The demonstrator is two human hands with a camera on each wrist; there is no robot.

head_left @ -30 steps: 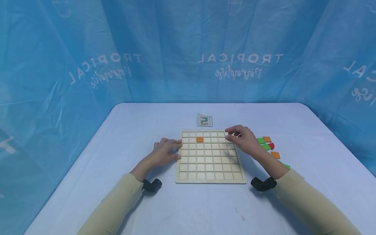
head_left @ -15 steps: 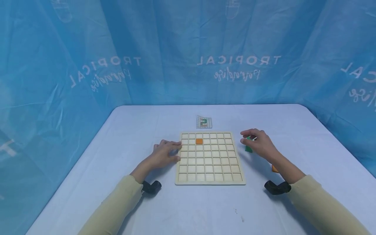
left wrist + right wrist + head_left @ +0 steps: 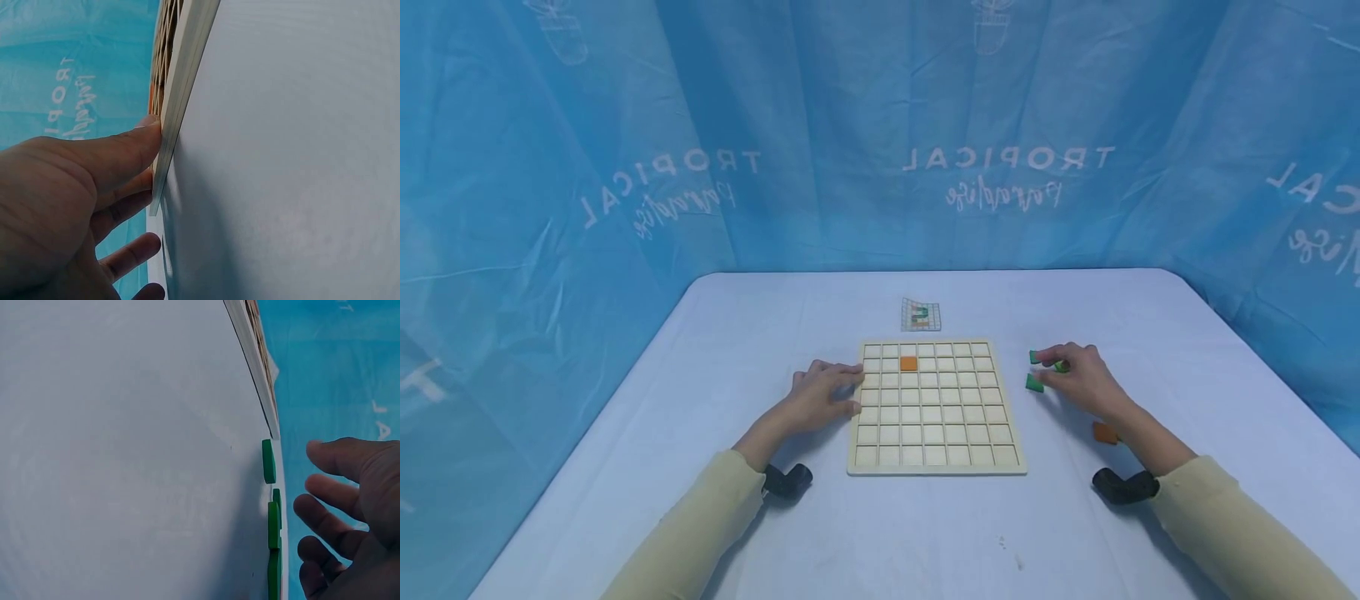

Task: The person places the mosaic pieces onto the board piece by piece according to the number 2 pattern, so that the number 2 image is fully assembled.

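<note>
A pale wooden grid board (image 3: 932, 414) lies flat mid-table, with one orange square tile (image 3: 908, 363) in a cell of its second row from the back. My left hand (image 3: 820, 396) rests at the board's left edge, thumb and fingertips touching the rim (image 3: 181, 94) in the left wrist view. Right of the board, my right hand (image 3: 1086, 379) hovers over loose green tiles, fingers relaxed and loosely bent. One green tile (image 3: 1034, 382) lies nearest the board; another green tile (image 3: 1033, 357) lies behind it. The right wrist view shows a gap between my fingertips and the green tiles (image 3: 274, 525).
Behind the board lies a small card (image 3: 921, 315) printed with a coloured grid pattern. An orange tile (image 3: 1105, 432) lies beside my right wrist, and my hand and forearm hide other pieces. A blue printed curtain (image 3: 820, 167) hangs around the white-covered table (image 3: 925, 542).
My right hand has moved right from the board's back right corner to above the loose tiles, uncovering green ones. My left hand has stayed at the board's edge.
</note>
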